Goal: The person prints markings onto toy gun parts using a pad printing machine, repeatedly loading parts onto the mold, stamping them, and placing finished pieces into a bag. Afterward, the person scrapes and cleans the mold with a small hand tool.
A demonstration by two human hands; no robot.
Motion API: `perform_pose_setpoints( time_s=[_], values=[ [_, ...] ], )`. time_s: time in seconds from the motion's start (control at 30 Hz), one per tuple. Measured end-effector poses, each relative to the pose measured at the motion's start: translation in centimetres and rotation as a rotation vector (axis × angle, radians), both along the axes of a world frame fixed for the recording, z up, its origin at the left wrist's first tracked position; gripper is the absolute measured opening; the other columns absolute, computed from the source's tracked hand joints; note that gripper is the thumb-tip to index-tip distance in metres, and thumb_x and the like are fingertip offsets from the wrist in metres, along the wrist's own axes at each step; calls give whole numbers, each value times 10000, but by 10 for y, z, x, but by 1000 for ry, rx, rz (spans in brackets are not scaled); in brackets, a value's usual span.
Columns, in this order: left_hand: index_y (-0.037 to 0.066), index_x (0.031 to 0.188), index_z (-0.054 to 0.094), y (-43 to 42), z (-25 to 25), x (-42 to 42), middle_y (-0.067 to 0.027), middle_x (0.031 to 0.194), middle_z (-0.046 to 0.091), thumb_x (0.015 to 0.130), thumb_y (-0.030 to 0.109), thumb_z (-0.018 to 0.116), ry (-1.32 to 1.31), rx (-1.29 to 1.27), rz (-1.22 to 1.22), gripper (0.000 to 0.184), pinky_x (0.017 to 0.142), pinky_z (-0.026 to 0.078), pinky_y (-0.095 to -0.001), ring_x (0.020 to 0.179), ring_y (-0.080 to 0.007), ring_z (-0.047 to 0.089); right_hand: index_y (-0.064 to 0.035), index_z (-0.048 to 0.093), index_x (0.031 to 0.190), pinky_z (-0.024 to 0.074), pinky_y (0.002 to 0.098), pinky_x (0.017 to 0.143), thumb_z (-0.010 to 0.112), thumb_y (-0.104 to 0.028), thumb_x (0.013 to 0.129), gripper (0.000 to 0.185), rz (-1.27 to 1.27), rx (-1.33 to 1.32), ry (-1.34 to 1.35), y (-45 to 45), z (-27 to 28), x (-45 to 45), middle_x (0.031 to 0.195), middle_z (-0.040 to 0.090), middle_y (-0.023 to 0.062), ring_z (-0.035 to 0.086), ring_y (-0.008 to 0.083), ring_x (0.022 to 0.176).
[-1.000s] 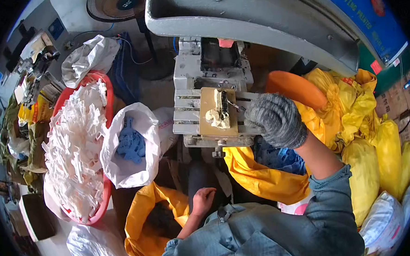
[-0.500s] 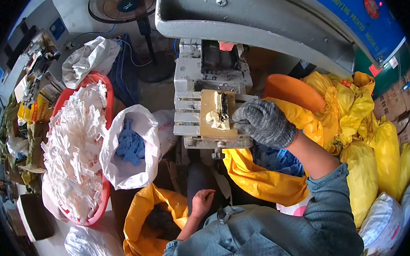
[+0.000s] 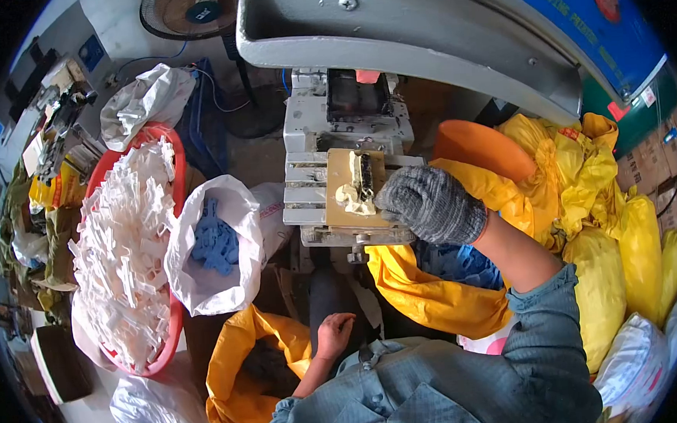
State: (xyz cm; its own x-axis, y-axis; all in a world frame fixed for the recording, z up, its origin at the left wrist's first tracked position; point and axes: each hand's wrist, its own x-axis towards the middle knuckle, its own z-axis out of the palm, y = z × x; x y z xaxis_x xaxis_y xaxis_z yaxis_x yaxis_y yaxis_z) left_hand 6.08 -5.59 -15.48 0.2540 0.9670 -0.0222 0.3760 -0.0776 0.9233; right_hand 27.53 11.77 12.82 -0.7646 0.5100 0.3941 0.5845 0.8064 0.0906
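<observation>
My right hand (image 3: 434, 205), in a grey knitted glove, is at the right edge of a tan plate (image 3: 346, 211) on the machine's slotted bed. Its fingers are curled together, and whatever they may hold is hidden. A cream-coloured lump (image 3: 358, 200) sits on the plate beside a narrow dark slot-like piece (image 3: 365, 172). My left hand (image 3: 335, 334) is bare and rests low by my lap, its fingers curled in and nothing showing in them.
A red tub (image 3: 177, 319) heaped with white plastic pieces (image 3: 126, 245) stands left, beside a white sack (image 3: 184, 254) holding blue pieces. Yellow sacks (image 3: 427, 299) surround my lap and fill the right side. A grey machine arm (image 3: 421, 35) hangs over the bed.
The whole view has shifted slightly. My right hand stays beside the plate with its fingers curled, and my left hand has not visibly moved.
</observation>
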Motion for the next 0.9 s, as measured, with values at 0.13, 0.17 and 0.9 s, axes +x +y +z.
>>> perform_pose_setpoints(
  time_s=[0.13, 0.17, 0.9],
  values=[
    [44, 873, 651, 0, 4, 0, -125, 840, 646, 791, 113, 587, -15, -31, 5, 125, 730, 471, -328, 805, -272, 612, -78, 571, 971, 490, 379, 735, 584, -149, 765, 218, -42, 114, 35, -5, 15, 2, 929, 593, 113, 585, 265, 851],
    [44, 873, 651, 0, 5, 0, -125, 840, 646, 791, 113, 587, -13, -32, 2, 125, 730, 471, -328, 805, -272, 612, -78, 571, 971, 490, 379, 735, 584, -149, 765, 218, -44, 113, 37, -5, 15, 3, 929, 593, 113, 585, 265, 851],
    [59, 853, 654, -1, -1, 5, -116, 811, 639, 771, 106, 593, 26, 37, 0, 113, 679, 479, -335, 764, -274, 603, -78, 606, 901, 487, 381, 726, 602, -192, 802, 151, -132, -215, 132, 14, 5, -1, 897, 622, 92, 597, 266, 832]
  ],
)
